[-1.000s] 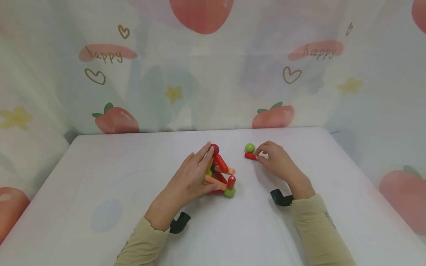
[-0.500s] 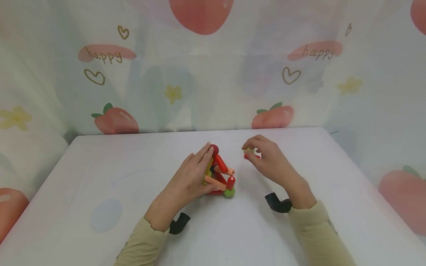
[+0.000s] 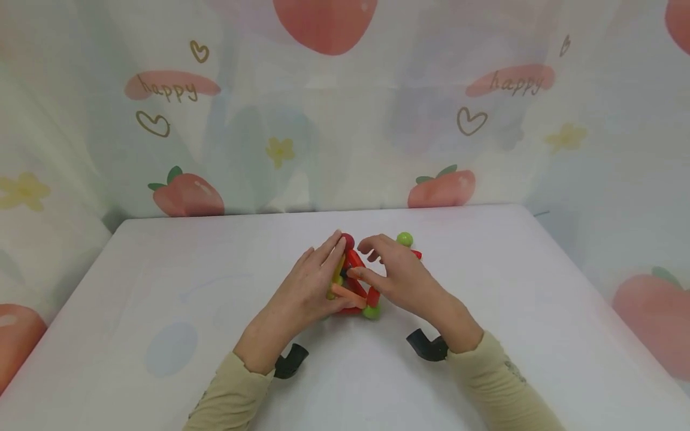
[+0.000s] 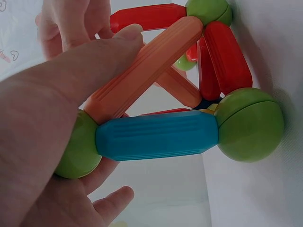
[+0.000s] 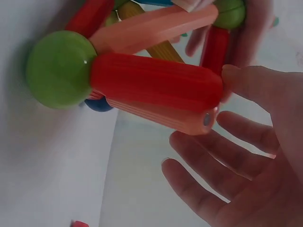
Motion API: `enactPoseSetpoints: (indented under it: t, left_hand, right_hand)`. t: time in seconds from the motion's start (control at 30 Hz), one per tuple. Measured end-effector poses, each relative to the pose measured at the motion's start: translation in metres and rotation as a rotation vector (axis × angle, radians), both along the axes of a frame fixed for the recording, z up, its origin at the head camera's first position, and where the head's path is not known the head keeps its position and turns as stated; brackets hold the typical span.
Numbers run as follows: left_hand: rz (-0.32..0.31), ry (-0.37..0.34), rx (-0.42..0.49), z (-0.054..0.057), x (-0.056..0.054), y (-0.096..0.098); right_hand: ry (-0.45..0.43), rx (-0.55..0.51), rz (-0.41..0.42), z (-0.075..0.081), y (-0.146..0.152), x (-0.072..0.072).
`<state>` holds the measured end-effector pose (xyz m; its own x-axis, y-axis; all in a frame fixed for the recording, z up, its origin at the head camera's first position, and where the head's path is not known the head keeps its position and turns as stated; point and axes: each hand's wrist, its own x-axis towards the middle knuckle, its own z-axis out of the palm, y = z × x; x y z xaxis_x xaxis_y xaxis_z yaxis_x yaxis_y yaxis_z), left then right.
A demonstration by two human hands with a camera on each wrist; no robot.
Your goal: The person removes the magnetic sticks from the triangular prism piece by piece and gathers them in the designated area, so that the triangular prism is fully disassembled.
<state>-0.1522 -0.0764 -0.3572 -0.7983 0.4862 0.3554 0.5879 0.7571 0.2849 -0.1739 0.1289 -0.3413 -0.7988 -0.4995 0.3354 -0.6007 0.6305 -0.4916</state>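
My left hand (image 3: pixel 296 294) holds a frame of magnetic rods and balls. In the left wrist view its thumb lies along an orange rod (image 4: pixel 149 68). A blue rod (image 4: pixel 158 135) joins two green balls there. A dark red ball (image 3: pixel 349 240) tops the frame. My right hand (image 3: pixel 409 274) is at the frame's right side, fingers spread and slightly bent. In the right wrist view its thumb tip is at the free end of a red rod (image 5: pixel 154 80), contact unclear. That rod rises from a green ball (image 5: pixel 59 69); an orange rod (image 5: pixel 175 119) ends beside it.
On the white table (image 3: pixel 162 287), a loose green ball (image 3: pixel 405 239) lies behind my right hand, beside a partly hidden red rod (image 3: pixel 417 255). A printed cloth (image 3: pixel 345 120) hangs behind the table. Black curved pieces (image 3: pixel 291 361) sit at both wrists.
My right hand has moved left from the loose red rod and green ball to the frame, carrying nothing visible. The left hand and the frame stay in place.
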Motion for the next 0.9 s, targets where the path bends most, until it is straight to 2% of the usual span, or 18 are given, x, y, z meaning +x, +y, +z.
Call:
enactPoseSetpoints:
  t: [0.2,0.37,0.53,0.73,0.9]
  left_hand:
    - [-0.009,0.042,-0.007,-0.0016,0.0000,-0.0003]
    - [-0.010,0.040,-0.003,-0.0018,0.0002,-0.0010]
    - [-0.002,0.015,-0.002,-0.0018,0.0007,-0.0016]
    - [-0.007,0.029,-0.006,-0.0017,0.0002,-0.0011]
    - [0.007,0.001,-0.003,-0.0007,-0.0002,-0.0005]
  right_hand:
    - [-0.074,0.004,0.009,-0.0053,-0.0064,0.0003]
    - [-0.101,-0.008,0.005,-0.0072,-0.0081,-0.0007]
    - [-0.073,-0.009,0.015,-0.0080,-0.0089,-0.0008]
    - [-0.042,-0.008,0.009,-0.0057,-0.0065,-0.0009]
    - [-0.008,-0.030,0.002,-0.0053,-0.0045,-0.0012]
